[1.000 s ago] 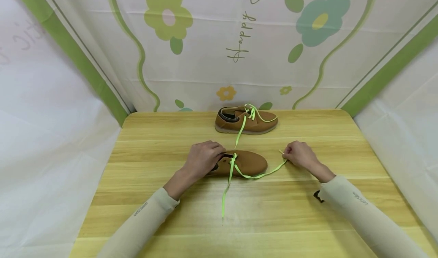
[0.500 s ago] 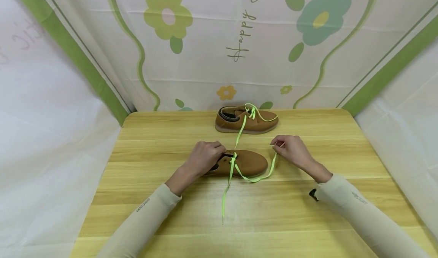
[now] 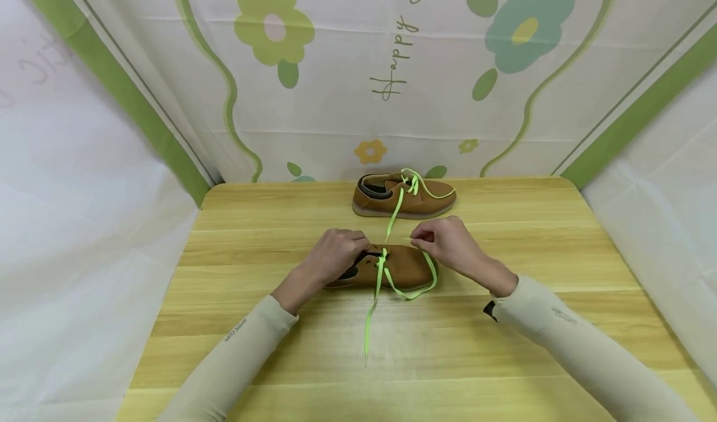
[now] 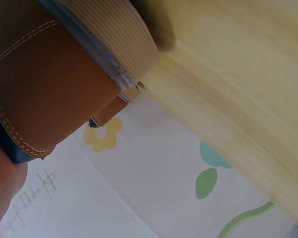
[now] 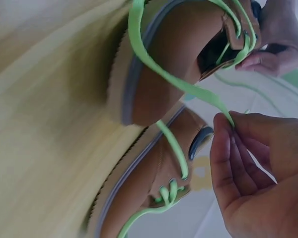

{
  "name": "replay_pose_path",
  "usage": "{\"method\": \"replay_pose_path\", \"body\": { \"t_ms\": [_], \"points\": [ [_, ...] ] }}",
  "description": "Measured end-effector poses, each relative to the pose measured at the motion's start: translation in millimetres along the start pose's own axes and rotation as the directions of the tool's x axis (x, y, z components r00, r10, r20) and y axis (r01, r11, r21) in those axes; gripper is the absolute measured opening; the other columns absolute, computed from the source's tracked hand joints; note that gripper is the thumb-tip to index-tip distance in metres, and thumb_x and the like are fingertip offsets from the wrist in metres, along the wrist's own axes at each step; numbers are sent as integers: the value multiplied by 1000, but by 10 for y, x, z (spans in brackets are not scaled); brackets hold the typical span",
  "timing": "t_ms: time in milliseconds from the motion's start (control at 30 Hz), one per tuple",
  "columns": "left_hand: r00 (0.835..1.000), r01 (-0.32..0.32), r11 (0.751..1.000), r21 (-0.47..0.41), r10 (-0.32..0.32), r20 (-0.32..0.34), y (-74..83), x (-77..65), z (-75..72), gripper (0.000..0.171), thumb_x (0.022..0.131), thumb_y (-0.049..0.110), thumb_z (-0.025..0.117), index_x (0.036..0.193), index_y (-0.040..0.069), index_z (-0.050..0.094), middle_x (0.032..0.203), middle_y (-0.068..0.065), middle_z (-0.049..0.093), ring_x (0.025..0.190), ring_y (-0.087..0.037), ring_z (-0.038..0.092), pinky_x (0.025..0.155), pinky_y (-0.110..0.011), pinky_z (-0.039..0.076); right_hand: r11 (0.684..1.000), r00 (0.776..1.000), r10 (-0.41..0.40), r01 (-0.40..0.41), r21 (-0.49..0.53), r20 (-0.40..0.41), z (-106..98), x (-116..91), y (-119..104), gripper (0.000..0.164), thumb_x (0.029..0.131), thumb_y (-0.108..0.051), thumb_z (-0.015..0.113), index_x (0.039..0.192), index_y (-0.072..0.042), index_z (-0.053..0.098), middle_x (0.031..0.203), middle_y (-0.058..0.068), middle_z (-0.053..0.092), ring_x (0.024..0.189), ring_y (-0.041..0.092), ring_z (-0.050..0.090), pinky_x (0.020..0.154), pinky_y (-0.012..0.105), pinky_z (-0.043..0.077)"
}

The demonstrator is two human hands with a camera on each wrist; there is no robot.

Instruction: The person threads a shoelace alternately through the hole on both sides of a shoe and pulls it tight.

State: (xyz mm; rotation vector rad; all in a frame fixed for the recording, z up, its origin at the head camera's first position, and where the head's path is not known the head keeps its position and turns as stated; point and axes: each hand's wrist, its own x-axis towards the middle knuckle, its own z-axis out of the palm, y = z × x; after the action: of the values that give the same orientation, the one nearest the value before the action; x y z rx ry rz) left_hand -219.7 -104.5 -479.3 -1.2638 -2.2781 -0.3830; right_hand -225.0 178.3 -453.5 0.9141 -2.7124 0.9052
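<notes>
A brown shoe (image 3: pixel 406 263) with neon-green laces lies across the middle of the table, toe to the right. My left hand (image 3: pixel 334 252) grips the far edge of its opening, at the eyelet flap. Between thumb and fingertips, my right hand (image 3: pixel 448 241) pinches one end of the green shoelace (image 3: pixel 431 266), just above the toe. That lace loops over the toe in the right wrist view, its tip poking past the fingers. The other lace end (image 3: pixel 367 328) trails toward the front of the table. In the left wrist view, the shoe's brown stitched side (image 4: pixel 59 89) fills the upper left.
Behind, near the table's back edge, stands a matching brown shoe (image 3: pixel 431 201) with its green laces hanging loose. The wooden table (image 3: pixel 269 360) meets a white flowered cloth wall (image 3: pixel 330 98) at the back. More white cloth hangs on both sides.
My right hand has moved left toward the shoe with the lace end, from right of the toe to above it. The lace now curves back over the toe. My left hand has stayed put.
</notes>
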Motion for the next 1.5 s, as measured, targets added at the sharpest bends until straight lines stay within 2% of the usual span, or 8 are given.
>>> {"method": "replay_pose_path", "body": {
  "t_ms": [167,367,767,1133,1300,1400,1500],
  "points": [
    [1000,-8,1000,-5,8,7,-22,-4,12,26,91,-11,74,76,10,72,74,1,70,57,-9,59,52,-22,48,996,997,-82,82,-42,-9,91,113,-121,7,86,0,85,86,-6,83,82,1,79,70,10,72,65,31,59],
    [1000,-8,1000,-15,8,-10,-30,-11,21,25,90,-10,75,76,11,73,74,2,70,59,-10,61,54,-24,49,986,987,-159,159,-55,-5,204,218,-173,11,82,5,84,86,-5,83,84,4,80,74,16,75,67,34,61],
    [1000,20,1000,-22,-20,14,-17,-11,47,29,89,-14,73,75,11,71,72,2,67,61,-13,59,54,-25,47,975,979,-203,202,-95,0,314,298,-177,13,82,5,84,86,-7,84,86,2,80,78,18,75,72,36,61],
    [998,56,996,-65,-55,17,-2,-5,34,15,87,-5,82,88,10,83,81,-1,75,69,-15,68,61,-27,56,952,963,-271,269,-149,6,417,311,-198,14,81,5,84,87,-8,83,85,3,77,78,18,75,70,34,61],
    [997,76,994,-83,-75,10,-4,-2,33,15,87,-5,83,82,9,79,77,-2,72,63,-13,63,58,-25,51,947,959,-282,281,-156,20,436,311,-230,14,82,5,85,87,-7,83,84,4,76,77,18,75,68,33,61],
    [995,95,990,-102,-95,9,-10,1,33,18,86,-9,81,82,8,78,78,-3,73,63,-14,66,57,-25,52,947,958,-285,285,-145,22,445,309,-229,13,82,4,87,87,-6,82,84,4,76,77,18,75,68,33,61],
    [992,126,981,-148,-123,26,-21,4,12,17,85,-11,80,85,6,79,82,-4,76,70,-17,73,63,-27,58,948,956,-292,293,-125,30,446,309,-217,13,82,3,88,89,-6,82,86,4,77,78,18,75,69,34,61]
  ]
}}
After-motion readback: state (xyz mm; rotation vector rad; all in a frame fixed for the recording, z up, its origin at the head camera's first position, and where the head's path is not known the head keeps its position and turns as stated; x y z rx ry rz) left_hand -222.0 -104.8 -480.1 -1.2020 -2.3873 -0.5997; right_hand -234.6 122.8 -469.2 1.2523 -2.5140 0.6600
